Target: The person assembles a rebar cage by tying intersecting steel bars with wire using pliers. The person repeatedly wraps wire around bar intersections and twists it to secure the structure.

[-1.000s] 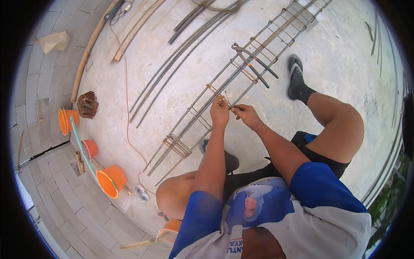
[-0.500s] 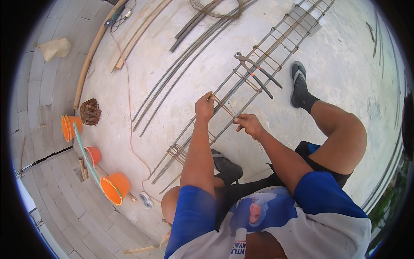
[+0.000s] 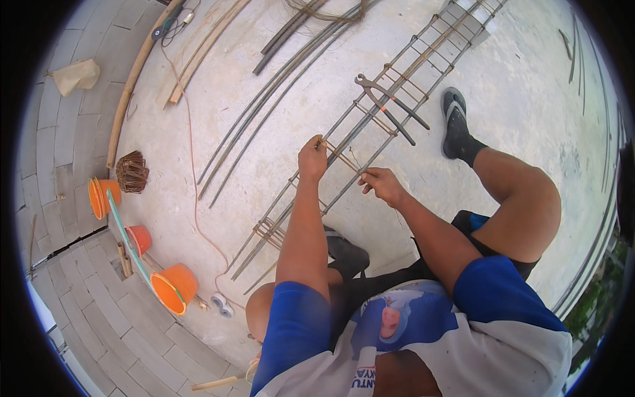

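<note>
A long rebar cage (image 3: 380, 122) lies slantwise across the floor before me, its lengthwise bars ringed by square stirrups. My left hand (image 3: 313, 159) is closed at the far-side bar, gripping a corner of one stirrup (image 3: 342, 157). At the near-side bar, my right hand (image 3: 383, 186) pinches the opposite end of that same stirrup. A thin bit of tie wire (image 3: 354, 156) sticks up close to my right fingers. Farther up the cage, pincers (image 3: 391, 108) with dark handles and orange marks rest across the bars, touched by neither hand.
Loose steel bars (image 3: 264, 99) and a wire coil (image 3: 331, 14) lie beyond the cage. Orange buckets (image 3: 177, 288), a pile of stirrups (image 3: 132, 173) and a cable (image 3: 192, 142) are at left. A block (image 3: 466, 26) sits under the cage's far end. My sandalled foot (image 3: 455, 126) stands at right.
The view has shifted slightly, moving the surroundings a little left in the picture. Both hands keep their places on the stirrup, and the pincers stay where they were on the cage.
</note>
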The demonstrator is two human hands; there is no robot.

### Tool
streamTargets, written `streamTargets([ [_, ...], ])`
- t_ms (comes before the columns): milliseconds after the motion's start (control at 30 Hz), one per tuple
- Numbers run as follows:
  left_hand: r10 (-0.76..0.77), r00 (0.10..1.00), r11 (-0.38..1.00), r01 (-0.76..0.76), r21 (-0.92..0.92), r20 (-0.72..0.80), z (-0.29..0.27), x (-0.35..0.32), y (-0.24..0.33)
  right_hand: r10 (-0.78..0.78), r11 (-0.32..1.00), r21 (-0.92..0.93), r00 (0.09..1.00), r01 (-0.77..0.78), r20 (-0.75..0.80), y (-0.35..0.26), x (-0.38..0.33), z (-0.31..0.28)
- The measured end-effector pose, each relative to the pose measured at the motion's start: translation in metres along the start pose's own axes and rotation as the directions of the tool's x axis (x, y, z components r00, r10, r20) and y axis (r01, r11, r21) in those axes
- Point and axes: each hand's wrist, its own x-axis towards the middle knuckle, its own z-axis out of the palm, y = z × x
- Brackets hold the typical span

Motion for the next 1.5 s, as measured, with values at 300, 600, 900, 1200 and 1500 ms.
streamTargets([
  [300,-0.072,0.997,0.994,0.074,-0.084,0.034,0.015,-0.085,0.052,0.120,0.985,0.138,0.988,-0.107,-0.096,0.015,0.013,-0.009],
  [600,-0.187,0.975,0.887,0.219,-0.407,0.116,0.033,-0.097,0.054,-0.015,1.000,0.015,0.998,0.017,-0.069,0.026,0.023,-0.002],
  [900,-0.194,0.974,0.825,0.225,-0.519,0.114,0.035,-0.092,0.054,-0.126,0.989,-0.099,0.979,0.111,-0.159,0.026,0.009,0.006],
  [1200,-0.203,0.972,0.831,0.237,-0.504,0.122,0.032,-0.090,0.052,-0.087,0.996,-0.018,0.987,0.086,-0.135,0.018,0.005,0.002],
  [1500,-0.114,0.992,0.902,0.129,-0.413,0.061,0.035,-0.094,0.052,-0.173,0.962,-0.245,0.966,0.124,-0.191,0.024,0.009,0.004],
])
